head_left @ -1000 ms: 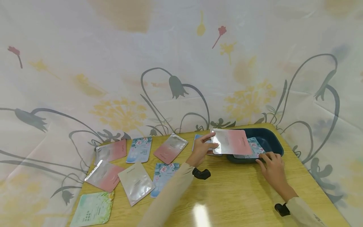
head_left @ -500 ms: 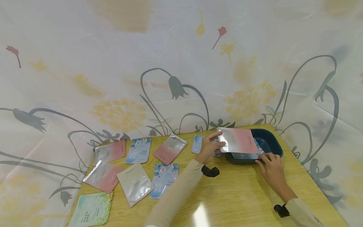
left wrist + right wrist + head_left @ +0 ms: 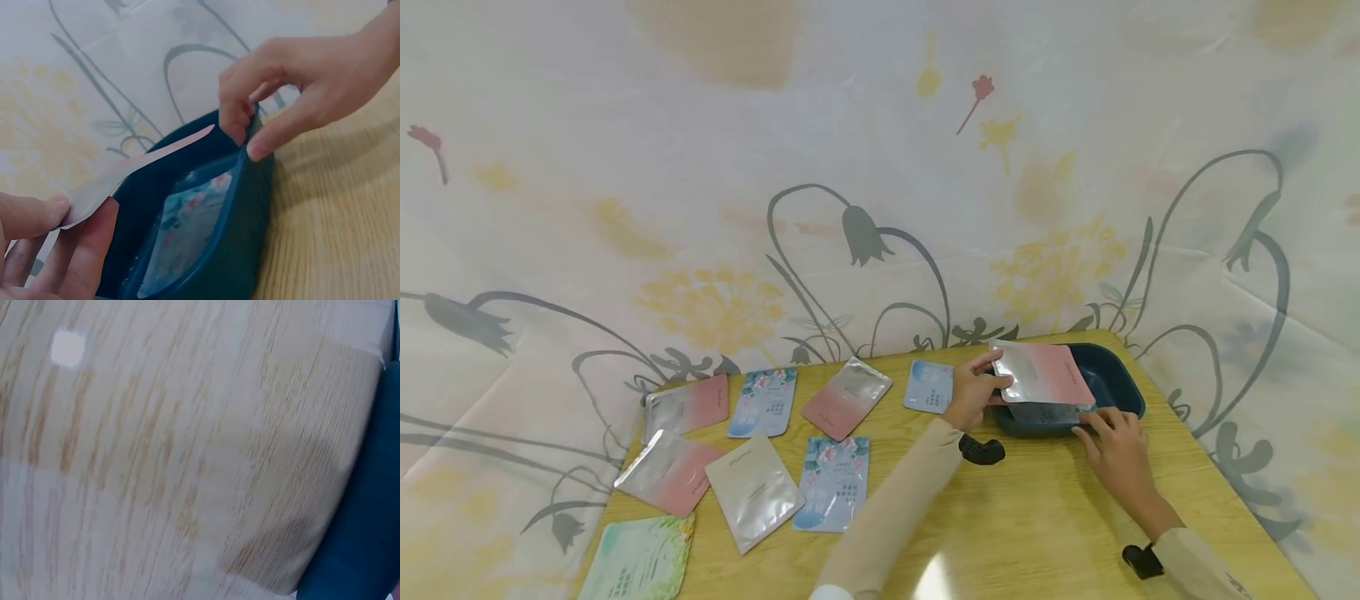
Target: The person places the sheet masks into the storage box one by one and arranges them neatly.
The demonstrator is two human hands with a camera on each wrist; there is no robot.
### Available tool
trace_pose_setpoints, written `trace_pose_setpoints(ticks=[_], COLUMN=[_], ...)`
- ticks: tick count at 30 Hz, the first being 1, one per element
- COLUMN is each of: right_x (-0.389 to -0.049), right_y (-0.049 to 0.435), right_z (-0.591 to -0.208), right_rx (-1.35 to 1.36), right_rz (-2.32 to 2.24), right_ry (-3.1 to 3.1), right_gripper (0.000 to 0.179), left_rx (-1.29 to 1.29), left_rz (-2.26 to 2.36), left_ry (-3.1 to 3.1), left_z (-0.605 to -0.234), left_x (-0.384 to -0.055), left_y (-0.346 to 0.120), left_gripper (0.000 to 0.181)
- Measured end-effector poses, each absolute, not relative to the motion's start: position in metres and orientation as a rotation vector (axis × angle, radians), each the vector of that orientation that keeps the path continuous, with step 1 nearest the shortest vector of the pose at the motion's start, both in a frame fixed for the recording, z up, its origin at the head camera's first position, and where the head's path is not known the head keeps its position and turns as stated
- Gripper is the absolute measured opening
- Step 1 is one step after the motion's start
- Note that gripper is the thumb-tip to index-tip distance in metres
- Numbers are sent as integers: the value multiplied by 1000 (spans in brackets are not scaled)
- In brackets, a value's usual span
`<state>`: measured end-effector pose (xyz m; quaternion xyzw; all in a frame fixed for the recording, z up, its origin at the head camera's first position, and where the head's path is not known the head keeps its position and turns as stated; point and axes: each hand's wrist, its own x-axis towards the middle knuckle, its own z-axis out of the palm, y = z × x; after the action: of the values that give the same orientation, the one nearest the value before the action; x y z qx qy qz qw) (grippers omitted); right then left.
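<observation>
My left hand (image 3: 973, 390) pinches a pink-and-silver face mask packet (image 3: 1048, 377) by its silver end, thumb on top and fingers beneath. The packet hangs above the dark blue plastic basin (image 3: 1120, 379), covering part of its opening. Inside the basin a blue floral face mask packet (image 3: 187, 215) lies on the bottom. My right hand (image 3: 1120, 454) pinches the basin's near rim, thumb outside and fingers inside, as the left wrist view shows. In the right wrist view only the basin's outer wall (image 3: 356, 519) and the table appear; the right hand is out of that view.
Several face mask packets lie on the wooden table (image 3: 1015, 517) to the left: pink-silver (image 3: 847, 398), blue floral (image 3: 833, 483), silver-cream (image 3: 756, 492) and green (image 3: 638, 557). A small blue packet (image 3: 928, 386) lies just left of my left hand. A floral-print cloth (image 3: 880, 167) hangs behind.
My left hand has carried the pink-silver packet to the right, further over the basin, uncovering more of the blue packet at its left. The right hand has stayed at the rim.
</observation>
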<state>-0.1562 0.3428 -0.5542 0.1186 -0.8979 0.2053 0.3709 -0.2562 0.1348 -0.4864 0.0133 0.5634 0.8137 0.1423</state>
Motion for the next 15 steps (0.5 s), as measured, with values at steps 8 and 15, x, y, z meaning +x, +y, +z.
trace_pose_setpoints(ticks=[8,15], right_x=[-154,-155], right_y=[342,344], right_z=[-555,-556], right_rx=[298,300], right_rz=[538,529], right_ry=[-2310,-2310], right_gripper=[45,43], left_rx=[80,97], left_rz=[2342,2271], left_ry=[1685,1832], left_z=[-502,-507], left_x=[-256,-255], left_y=[154,162], left_gripper=[46,45])
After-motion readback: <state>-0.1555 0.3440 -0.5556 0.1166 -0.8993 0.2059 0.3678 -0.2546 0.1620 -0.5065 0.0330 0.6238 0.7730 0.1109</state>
